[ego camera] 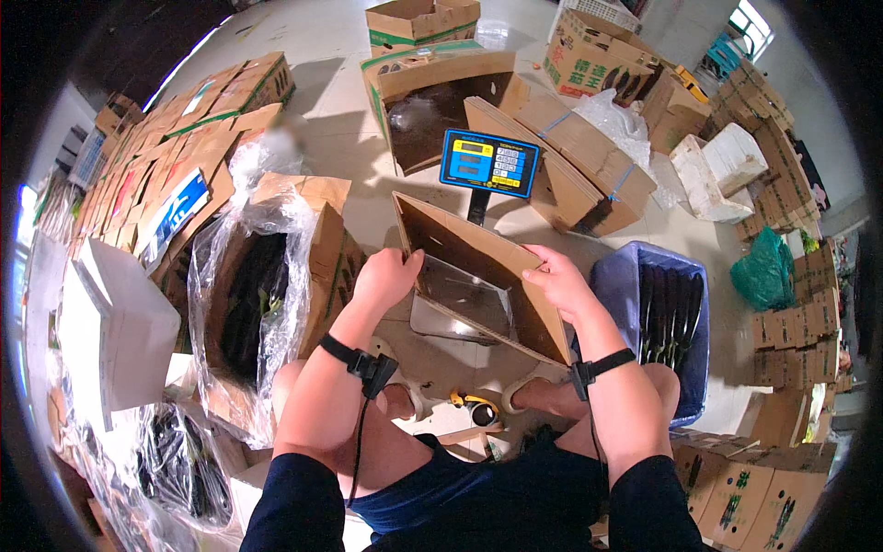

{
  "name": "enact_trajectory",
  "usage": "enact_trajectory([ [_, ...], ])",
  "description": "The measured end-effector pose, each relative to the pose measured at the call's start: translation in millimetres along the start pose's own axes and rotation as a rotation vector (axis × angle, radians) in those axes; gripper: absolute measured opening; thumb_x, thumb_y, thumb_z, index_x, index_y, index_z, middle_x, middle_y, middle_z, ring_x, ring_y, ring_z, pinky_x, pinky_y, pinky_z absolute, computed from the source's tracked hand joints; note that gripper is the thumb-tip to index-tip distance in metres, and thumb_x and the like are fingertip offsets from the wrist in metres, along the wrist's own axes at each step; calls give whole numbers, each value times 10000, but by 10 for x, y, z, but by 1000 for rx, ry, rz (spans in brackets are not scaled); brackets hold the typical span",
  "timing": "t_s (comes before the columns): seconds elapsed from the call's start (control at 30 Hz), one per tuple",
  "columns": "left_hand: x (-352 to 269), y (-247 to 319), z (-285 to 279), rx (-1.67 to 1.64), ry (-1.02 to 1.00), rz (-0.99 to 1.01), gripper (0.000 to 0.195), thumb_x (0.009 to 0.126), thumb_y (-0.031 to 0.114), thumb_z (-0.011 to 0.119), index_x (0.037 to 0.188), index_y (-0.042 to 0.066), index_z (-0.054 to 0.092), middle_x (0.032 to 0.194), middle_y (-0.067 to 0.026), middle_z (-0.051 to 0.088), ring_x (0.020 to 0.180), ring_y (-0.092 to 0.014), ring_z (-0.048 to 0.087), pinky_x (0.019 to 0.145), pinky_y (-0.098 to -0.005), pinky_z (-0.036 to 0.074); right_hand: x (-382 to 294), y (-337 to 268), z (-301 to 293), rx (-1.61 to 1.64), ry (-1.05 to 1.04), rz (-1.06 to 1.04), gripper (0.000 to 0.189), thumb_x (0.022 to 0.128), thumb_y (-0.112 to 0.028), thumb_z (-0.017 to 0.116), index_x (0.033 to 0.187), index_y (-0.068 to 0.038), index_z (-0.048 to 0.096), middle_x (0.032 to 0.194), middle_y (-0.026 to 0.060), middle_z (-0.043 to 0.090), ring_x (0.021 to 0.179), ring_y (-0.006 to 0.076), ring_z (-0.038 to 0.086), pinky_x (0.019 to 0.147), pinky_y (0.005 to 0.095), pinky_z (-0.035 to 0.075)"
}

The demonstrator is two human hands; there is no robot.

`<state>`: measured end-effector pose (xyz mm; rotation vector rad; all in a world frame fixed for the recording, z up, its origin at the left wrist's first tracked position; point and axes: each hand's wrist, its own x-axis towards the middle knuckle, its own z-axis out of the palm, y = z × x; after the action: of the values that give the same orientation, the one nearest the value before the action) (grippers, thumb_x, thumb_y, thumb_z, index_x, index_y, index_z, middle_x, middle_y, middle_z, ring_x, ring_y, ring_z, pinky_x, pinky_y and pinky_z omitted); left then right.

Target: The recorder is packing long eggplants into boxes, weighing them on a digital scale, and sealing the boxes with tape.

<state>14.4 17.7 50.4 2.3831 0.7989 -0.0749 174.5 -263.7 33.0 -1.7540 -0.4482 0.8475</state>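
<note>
Both of my hands are on an open-topped cardboard box (486,243), tilted above an electronic scale. My left hand (388,277) pinches the box's left corner edge, thumb over the rim. At the right wall, my right hand (557,279) grips the top edge. The scale's metal platform (445,324) shows below the near rim; a shiny surface appears inside the box, and I cannot tell whether the bottom is open. Beyond it stands the scale's blue keypad display (490,165). To my right, dark eggplants (669,314) lie in a purple plastic crate (614,303).
A plastic-lined carton (331,269) of eggplants stands at left, beside a white foam box (131,331). Bundled flat cardboard (586,155) leans behind the display. A yellow tape dispenser (483,412) lies between my feet. Stacked cartons (745,476) line the right side.
</note>
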Motion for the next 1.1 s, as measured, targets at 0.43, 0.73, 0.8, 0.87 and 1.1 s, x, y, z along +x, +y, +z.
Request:
enact_trajectory([
  [0.43,109,46,115,258,52,227,357,924,274,580,1081,-44,617,1239,-290,668,1056,-432,698,902,-479,589,-396,-48,-124,-1050,217,97,325,931,-262,613,1100,14,640,984,308,711,987,432,710,891,525,553],
  [0.73,5,568,319,386,-798,383,1051,840,895,488,1149,-80,729,1251,-295,676,1118,-430,683,989,-488,541,208,-243,214,-1004,-410,147,653,915,-605,670,1202,-21,730,1180,214,730,1121,337,689,959,416,541],
  [0.8,-16,594,263,402,-795,431,1088,812,925,482,1152,-79,727,1236,-296,685,1121,-425,683,986,-487,541,107,-280,-6,-457,-559,240,651,901,-573,736,1273,-42,689,1150,132,744,1070,249,679,953,376,517],
  [0.87,98,515,352,402,-803,397,1100,779,929,530,1192,-75,702,1216,-273,703,1124,-406,689,971,-487,546,-51,-448,-70,-775,-630,105,704,837,-600,789,1242,-32,693,1149,175,729,1068,307,683,943,399,522],
  [1.1,344,441,741,517,-36,413,926,755,774,707,1389,112,581,1426,-145,587,1328,-327,561,1067,-518,454,-82,313,121,-846,285,167,839,806,-532,849,1384,1,557,1345,275,611,1263,382,586,1020,434,494],
])
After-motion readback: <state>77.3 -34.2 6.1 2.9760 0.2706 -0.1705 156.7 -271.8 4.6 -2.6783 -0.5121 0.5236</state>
